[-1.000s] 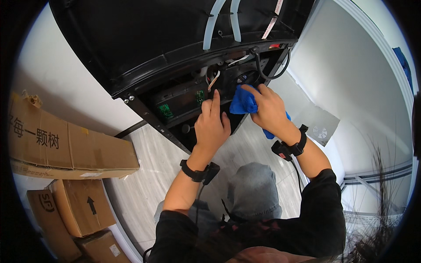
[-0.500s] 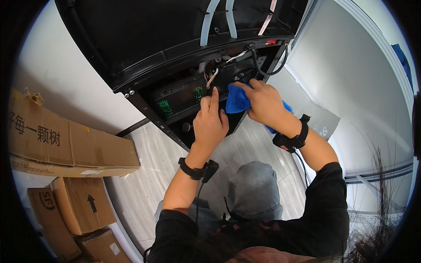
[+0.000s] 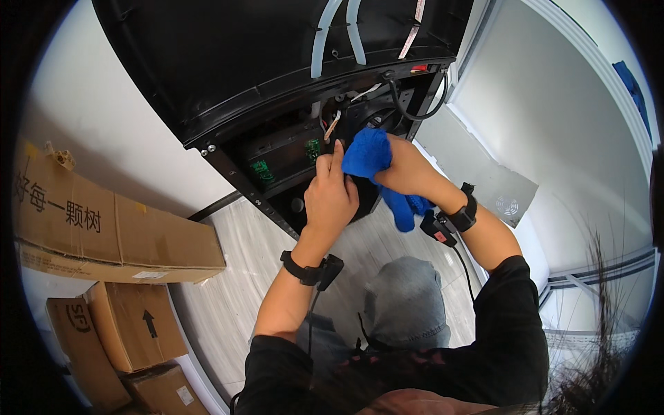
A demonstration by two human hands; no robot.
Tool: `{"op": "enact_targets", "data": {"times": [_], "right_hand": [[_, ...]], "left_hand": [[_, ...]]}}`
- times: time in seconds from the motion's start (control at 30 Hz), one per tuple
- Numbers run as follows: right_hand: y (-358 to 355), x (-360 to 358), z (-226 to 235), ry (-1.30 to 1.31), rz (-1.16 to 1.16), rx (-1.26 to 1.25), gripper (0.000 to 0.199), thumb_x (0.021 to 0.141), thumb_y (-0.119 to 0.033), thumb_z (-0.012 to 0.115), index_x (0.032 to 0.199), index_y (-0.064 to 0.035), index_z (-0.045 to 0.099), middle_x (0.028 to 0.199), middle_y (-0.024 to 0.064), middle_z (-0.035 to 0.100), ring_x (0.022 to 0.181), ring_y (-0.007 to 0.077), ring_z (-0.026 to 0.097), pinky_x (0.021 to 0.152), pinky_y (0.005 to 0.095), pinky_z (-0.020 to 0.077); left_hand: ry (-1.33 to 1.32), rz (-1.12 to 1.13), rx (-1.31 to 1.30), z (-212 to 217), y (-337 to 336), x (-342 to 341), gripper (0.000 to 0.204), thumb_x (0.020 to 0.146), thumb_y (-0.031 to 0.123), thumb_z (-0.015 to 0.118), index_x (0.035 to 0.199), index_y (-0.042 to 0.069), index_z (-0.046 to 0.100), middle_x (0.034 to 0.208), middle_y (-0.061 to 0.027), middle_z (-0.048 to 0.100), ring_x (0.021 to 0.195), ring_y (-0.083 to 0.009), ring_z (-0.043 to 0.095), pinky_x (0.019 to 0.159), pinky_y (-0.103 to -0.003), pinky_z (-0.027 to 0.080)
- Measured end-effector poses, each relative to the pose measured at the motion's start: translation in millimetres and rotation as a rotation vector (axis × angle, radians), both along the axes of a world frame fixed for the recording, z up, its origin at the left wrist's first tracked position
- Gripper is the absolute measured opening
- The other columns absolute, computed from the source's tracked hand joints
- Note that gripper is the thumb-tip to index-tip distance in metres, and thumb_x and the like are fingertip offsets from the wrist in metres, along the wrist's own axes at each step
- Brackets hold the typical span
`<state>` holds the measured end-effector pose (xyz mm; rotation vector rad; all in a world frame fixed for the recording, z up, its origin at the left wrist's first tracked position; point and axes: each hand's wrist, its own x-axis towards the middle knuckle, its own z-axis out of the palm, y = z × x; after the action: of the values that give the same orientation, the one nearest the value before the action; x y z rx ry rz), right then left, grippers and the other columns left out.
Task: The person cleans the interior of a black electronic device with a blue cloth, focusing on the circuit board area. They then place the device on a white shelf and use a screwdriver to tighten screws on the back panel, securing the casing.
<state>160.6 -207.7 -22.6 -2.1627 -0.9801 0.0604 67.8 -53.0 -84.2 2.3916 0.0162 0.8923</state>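
Observation:
A bunched blue cloth is gripped in my right hand. Its folded end is over the right part of the open black machine, and a loose part hangs below my wrist. My left hand holds the edge of a black panel low in the machine, index finger stretched upward and thumb apart; the fingers' undersides are hidden. Two green circuit boards show left of that hand. Just above its fingertip hangs a bundle of thin wires.
The machine's big black cover, with pale blue strips, stands above the opening. A black cable loops at its right. Cardboard boxes are stacked at left. A grey sheet lies at right by the white wall.
My right hand has drawn the cloth slightly toward me and left, turning so more blue shows. Part of the cloth now hangs lower. My left hand stays in place.

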Motion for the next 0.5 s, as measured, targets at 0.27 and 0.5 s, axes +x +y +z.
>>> {"op": "enact_targets", "data": {"times": [0.27, 0.5], "right_hand": [[-24, -8, 20, -0.374, -0.031, -0.263, 0.073, 0.058, 0.001, 0.066, 0.129, -0.0136, 0.058, 0.088, 0.0126, 0.057, 0.084, 0.0348, 0.06, 0.07, 0.0406, 0.0503], [-23, -5, 8, -0.393, -0.174, -0.159, 0.075, 0.058, 0.003, 0.065, 0.131, -0.0121, 0.056, 0.087, 0.0136, 0.058, 0.083, 0.0356, 0.06, 0.068, 0.0414, 0.0502]], "left_hand": [[-0.019, 0.017, 0.043, 2, 3, -3, 0.065, 0.078, 0.003, 0.06, 0.14, -0.001, 0.043, 0.104, -0.0137, 0.053, 0.065, -0.0311, 0.063, 0.057, -0.038, 0.054], [-0.071, 0.018, 0.048, 0, 1, 2, 0.066, 0.077, 0.003, 0.061, 0.14, -0.002, 0.042, 0.103, -0.0138, 0.052, 0.063, -0.0302, 0.063, 0.054, -0.037, 0.054]]}}
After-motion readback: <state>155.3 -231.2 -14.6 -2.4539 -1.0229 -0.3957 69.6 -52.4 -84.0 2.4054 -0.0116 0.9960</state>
